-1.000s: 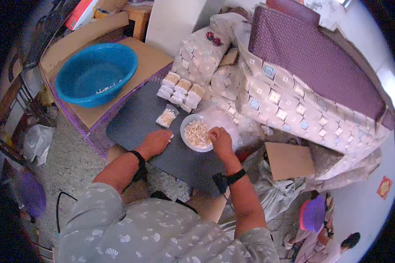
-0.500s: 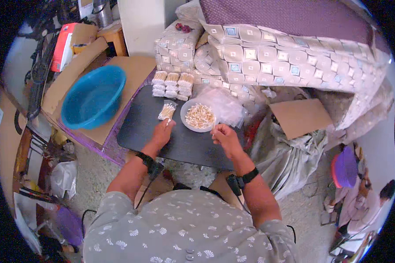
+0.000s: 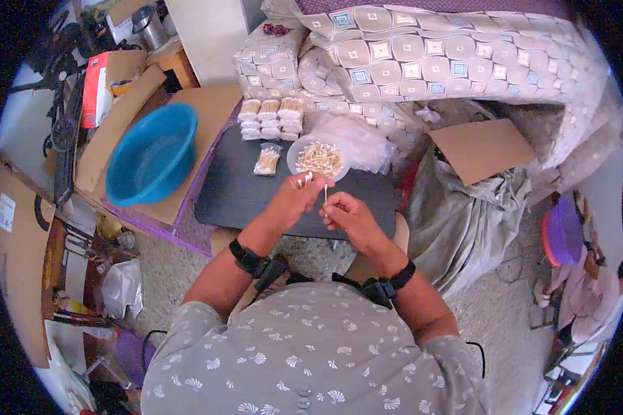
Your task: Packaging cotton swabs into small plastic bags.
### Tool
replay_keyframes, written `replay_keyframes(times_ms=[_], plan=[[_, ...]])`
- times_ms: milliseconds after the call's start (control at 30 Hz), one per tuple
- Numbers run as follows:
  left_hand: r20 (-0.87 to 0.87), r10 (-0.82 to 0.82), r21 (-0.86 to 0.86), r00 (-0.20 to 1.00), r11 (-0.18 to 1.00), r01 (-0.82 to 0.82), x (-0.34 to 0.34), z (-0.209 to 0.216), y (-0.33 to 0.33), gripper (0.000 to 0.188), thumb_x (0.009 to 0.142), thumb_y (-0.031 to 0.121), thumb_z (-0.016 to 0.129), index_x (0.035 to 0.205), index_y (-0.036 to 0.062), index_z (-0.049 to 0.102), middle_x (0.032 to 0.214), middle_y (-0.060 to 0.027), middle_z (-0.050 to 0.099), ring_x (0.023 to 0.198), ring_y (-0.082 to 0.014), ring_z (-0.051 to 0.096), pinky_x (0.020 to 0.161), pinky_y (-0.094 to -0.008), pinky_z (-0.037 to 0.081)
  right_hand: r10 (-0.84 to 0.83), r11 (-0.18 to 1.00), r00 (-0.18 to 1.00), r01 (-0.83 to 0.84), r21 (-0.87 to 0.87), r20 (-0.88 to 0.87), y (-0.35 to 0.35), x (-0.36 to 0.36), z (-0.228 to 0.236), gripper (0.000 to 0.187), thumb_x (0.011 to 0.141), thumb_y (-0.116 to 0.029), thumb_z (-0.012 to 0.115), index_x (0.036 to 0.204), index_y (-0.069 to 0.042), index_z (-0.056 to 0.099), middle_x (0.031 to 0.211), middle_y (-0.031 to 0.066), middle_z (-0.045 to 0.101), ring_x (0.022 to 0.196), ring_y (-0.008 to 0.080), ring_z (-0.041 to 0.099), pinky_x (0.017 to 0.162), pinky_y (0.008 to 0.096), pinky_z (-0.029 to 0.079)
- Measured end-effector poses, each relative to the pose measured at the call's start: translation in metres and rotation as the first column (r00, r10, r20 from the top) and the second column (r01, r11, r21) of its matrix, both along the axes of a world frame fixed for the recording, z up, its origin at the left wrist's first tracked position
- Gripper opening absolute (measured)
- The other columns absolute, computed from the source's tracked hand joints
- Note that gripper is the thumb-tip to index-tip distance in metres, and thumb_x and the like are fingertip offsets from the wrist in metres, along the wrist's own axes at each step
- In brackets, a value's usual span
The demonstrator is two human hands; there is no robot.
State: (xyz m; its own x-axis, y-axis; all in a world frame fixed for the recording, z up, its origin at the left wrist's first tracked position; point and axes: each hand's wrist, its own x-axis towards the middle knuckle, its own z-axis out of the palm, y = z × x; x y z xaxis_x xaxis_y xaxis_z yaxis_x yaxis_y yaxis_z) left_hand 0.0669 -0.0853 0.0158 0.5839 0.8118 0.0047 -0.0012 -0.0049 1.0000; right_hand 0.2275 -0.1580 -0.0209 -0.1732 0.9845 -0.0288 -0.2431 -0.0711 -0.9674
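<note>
My left hand [image 3: 299,199] is closed around several cotton swabs, whose white tips [image 3: 304,180] poke out above the fingers. It hovers at the near edge of a white bowl [image 3: 293,160] heaped with loose swabs [image 3: 318,159]. Just to its right, my right hand [image 3: 348,214] pinches one cotton swab [image 3: 326,196], held upright between thumb and fingers close to the left hand. Left of the bowl lies a small clear bag of swabs [image 3: 266,161]. Behind it, filled swab packs [image 3: 270,119] are stacked in rows.
The dark table [image 3: 232,200] carries clear plastic bags [image 3: 356,142] beside the bowl. A blue basin [image 3: 152,155] rests on cardboard to the left. A cardboard sheet [image 3: 483,149] tops a grey sack [image 3: 457,228] at right. Another person [image 3: 595,297] sits far right.
My left hand has left the small bag and moved right, to the bowl's near edge beside my right hand. The head view has shifted slightly.
</note>
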Motion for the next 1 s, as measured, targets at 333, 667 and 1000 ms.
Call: replay_keyframes(times_ms=[333,667,1000], plan=[[-0.079,0.061,0.051,0.995,0.997,-0.057,0.0,0.0,-0.01,0.018,0.091,0.025,0.057,0.091,0.0097,0.066,0.06,0.0096,0.047,0.051,-0.0018,0.036,0.045,-0.0203,0.028,-0.258,0.961,0.951,0.235,0.143,0.169,-0.007,0.006,-0.002,0.006,0.086,-0.01,0.06,0.09,-0.005,0.057,0.079,-0.001,0.057,0.068,0.0063,0.052,0.061,0.0216,0.044],[-0.243,-0.013,0.234,0.97,0.97,0.071,0.003,-0.021,-0.023,0.016,0.09,0.021,0.059,0.086,0.0056,0.061,0.067,0.0082,0.048,0.06,-0.0011,0.039,0.05,-0.0217,0.032,-0.423,0.882,0.897,0.375,0.284,0.13,-0.008,0.013,0.011,0.011,0.082,-0.006,0.064,0.093,-0.005,0.06,0.076,-0.0025,0.057,0.07,0.0054,0.052,0.061,0.0223,0.044],[-0.159,-0.09,0.178,0.983,0.977,0.118,0.006,-0.035,-0.027,0.015,0.088,0.02,0.062,0.084,0.0055,0.058,0.067,0.0084,0.047,0.06,-0.0021,0.037,0.052,-0.0219,0.032,-0.392,0.87,0.915,0.334,0.363,0.095,-0.009,0.005,0.012,0.012,0.085,-0.003,0.062,0.095,-0.005,0.057,0.079,-0.0034,0.055,0.07,0.004,0.051,0.062,0.0205,0.044]])
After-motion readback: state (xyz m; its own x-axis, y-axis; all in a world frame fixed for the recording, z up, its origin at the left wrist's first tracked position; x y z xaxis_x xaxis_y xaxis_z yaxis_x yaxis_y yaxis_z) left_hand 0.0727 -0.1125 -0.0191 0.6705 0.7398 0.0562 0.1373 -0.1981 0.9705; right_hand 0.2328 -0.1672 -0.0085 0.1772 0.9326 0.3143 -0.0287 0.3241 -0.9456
